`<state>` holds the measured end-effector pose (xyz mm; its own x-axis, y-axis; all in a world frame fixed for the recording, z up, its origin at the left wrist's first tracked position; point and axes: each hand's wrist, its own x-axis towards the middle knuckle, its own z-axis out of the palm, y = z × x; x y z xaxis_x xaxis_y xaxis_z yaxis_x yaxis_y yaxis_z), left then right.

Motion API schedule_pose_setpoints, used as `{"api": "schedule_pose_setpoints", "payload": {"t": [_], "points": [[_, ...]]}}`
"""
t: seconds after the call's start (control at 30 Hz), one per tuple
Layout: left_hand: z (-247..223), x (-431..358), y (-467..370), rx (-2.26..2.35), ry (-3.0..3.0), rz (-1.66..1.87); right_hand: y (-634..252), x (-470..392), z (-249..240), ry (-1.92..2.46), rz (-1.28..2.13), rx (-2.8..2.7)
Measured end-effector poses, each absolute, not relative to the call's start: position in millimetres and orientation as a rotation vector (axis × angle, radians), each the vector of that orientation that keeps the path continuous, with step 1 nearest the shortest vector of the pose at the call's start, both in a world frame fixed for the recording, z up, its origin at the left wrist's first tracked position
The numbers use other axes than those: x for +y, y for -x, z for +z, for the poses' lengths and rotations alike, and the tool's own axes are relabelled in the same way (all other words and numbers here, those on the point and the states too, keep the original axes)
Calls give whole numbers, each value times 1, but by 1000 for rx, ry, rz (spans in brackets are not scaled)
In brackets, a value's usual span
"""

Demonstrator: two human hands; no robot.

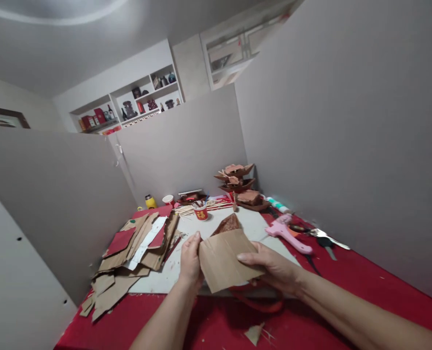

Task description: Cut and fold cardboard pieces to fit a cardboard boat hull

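Note:
A flat piece of brown cardboard (pixel 227 260) is held up between my two hands above the white board. My left hand (pixel 191 257) pinches its left edge. On the right side, my right hand (pixel 263 262) grips it with the thumb on its face and the fingers behind. Just beyond the cardboard, a dark brown pointed piece (pixel 229 223) shows only in part, the rest of it hidden. Partly covered by the cardboard and my right hand, an orange-red ring-shaped thing (pixel 259 305) lies near the board's front edge.
Cardboard scraps (pixel 128 248) are piled at left. A red paper cup (pixel 200 211) with tools and several thin sticks stand at the back, beside stacked brown model boats (pixel 235 177). A pink glue gun (pixel 288 234) and a scraper (pixel 330 237) lie right. Grey partitions (pixel 186 150) enclose the table.

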<state>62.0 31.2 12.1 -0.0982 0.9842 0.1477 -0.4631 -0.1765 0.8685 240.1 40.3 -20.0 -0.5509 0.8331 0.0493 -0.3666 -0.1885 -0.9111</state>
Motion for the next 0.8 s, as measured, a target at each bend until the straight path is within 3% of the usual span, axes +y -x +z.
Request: {"api": "schedule_pose_setpoints", "payload": {"t": [0.4,0.8], "points": [[4,35,-62,851,-974,1412,-244,47,-18,580,1864,-1166],[16,24,-65,952,-856,1475,-236,22,-11,423,1993,-1142]]}}
